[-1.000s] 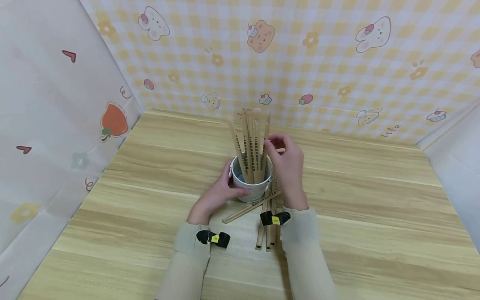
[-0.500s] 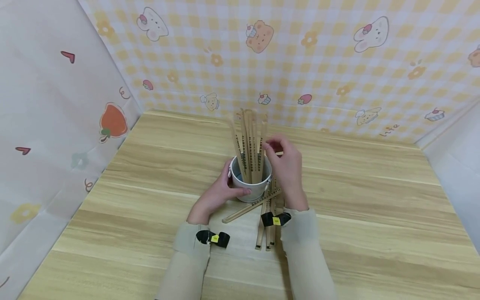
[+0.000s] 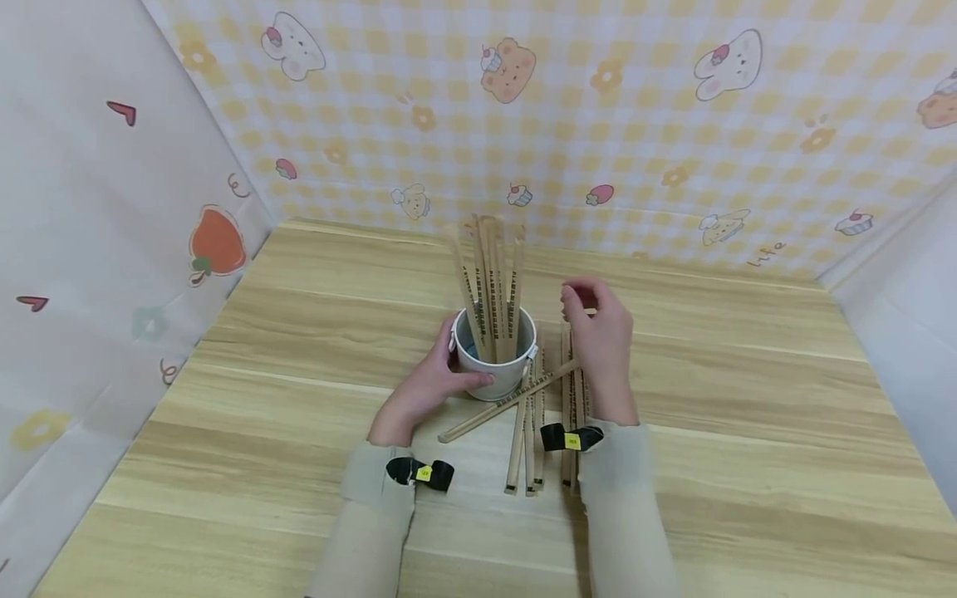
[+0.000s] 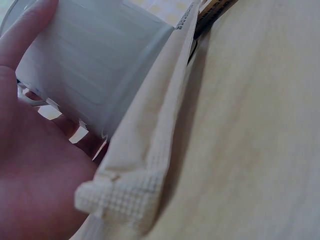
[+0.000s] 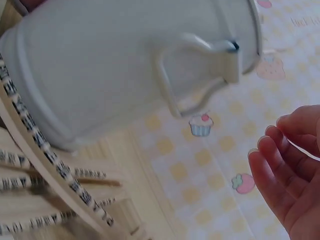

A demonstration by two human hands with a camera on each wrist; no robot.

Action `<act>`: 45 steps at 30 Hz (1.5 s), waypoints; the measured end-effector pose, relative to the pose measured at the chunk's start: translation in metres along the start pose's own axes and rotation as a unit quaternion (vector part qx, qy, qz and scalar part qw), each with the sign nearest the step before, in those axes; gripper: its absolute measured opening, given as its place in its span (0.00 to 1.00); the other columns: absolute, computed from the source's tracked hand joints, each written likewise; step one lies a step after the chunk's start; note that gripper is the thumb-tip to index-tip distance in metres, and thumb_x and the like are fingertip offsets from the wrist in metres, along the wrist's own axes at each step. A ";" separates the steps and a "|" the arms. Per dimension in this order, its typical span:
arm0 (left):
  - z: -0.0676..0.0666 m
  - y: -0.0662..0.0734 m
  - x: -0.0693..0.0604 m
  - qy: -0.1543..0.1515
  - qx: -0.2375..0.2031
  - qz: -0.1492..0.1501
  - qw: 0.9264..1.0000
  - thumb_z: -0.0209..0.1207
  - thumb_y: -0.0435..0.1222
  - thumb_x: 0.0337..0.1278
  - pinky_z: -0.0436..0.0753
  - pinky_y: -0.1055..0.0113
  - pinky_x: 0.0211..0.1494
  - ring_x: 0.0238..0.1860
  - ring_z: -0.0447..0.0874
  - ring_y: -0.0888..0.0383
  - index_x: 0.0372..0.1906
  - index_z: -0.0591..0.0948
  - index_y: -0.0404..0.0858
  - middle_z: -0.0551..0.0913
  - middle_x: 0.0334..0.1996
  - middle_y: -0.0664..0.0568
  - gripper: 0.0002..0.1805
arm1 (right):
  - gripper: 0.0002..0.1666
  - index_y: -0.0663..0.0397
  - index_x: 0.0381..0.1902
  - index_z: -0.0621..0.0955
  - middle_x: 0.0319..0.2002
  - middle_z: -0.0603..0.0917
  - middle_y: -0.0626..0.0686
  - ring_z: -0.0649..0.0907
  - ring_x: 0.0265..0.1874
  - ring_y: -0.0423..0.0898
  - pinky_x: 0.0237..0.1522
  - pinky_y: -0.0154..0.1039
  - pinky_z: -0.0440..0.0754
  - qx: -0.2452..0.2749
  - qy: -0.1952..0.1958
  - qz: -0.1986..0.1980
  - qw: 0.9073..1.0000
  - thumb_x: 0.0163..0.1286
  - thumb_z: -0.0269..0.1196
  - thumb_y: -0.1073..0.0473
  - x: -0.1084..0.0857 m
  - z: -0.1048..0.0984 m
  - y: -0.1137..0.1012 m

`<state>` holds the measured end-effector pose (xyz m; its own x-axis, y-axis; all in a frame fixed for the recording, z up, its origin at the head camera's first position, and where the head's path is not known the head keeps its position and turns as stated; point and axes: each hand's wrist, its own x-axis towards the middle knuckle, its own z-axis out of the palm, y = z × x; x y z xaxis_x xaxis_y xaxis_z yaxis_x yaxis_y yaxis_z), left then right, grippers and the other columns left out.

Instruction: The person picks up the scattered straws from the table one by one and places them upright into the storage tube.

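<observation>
In the head view my left hand (image 3: 422, 386) grips a small white metal bucket (image 3: 510, 379) from its left side, with the thumb across the front. Several paper-wrapped straws (image 3: 493, 291) with black print stand in it, leaning slightly apart. My right hand (image 3: 606, 345) is raised to the right of the bucket, apart from it. Its fingers are loosely bent with nothing between them, as the right wrist view confirms for this hand (image 5: 290, 175). One wrapped straw (image 3: 478, 422) lies slantwise before the bucket; in the left wrist view its crimped wrapper end (image 4: 125, 200) is beside my palm.
More wrapped straws (image 3: 529, 453) lie lengthwise on the wood-grain table (image 3: 733, 432), some partly under my right wrist. The bucket's side handle (image 5: 165, 75) hangs toward my right hand. Behind the table rises a yellow checked backdrop (image 3: 643, 124).
My right hand has let go of a straw, which now stands in the bucket, and moved away to the right. More straws on the table are uncovered. My left hand keeps holding the bucket.
</observation>
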<state>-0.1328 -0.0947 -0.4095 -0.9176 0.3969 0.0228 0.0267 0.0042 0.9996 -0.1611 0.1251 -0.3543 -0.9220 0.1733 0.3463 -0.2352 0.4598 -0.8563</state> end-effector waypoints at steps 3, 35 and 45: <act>0.002 0.010 -0.003 -0.002 -0.005 -0.005 1.000 0.68 0.30 0.36 0.61 0.57 0.62 0.60 0.60 0.51 0.65 0.51 0.52 0.60 0.60 0.49 0.50 | 0.12 0.54 0.40 0.79 0.30 0.80 0.49 0.80 0.27 0.45 0.28 0.33 0.78 0.002 0.008 0.019 1.000 0.63 0.57 0.53 -0.001 -0.006 0.005; 0.002 0.013 -0.003 -0.002 -0.002 -0.006 1.000 0.67 0.30 0.37 0.59 0.56 0.62 0.61 0.58 0.51 0.66 0.50 0.52 0.59 0.61 0.49 0.51 | 0.30 0.57 0.61 0.66 0.50 0.71 0.61 0.74 0.45 0.55 0.43 0.49 0.74 -0.168 -0.234 0.120 0.950 0.59 0.54 0.67 -0.012 -0.042 0.047; 0.003 0.013 -0.003 -0.003 -0.005 -0.005 1.000 0.67 0.29 0.37 0.59 0.56 0.63 0.60 0.58 0.50 0.65 0.50 0.51 0.59 0.60 0.48 0.50 | 0.37 0.61 0.64 0.60 0.50 0.71 0.64 0.73 0.48 0.58 0.47 0.51 0.73 -0.163 -0.302 0.153 0.927 0.57 0.60 0.63 -0.018 -0.046 0.053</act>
<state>-0.1284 -0.0935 -0.3961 -0.9152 0.4029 0.0122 0.0127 -0.0014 0.9999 -0.1424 0.1865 -0.3882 -0.9571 -0.1350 -0.2565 0.0811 0.7248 -0.6842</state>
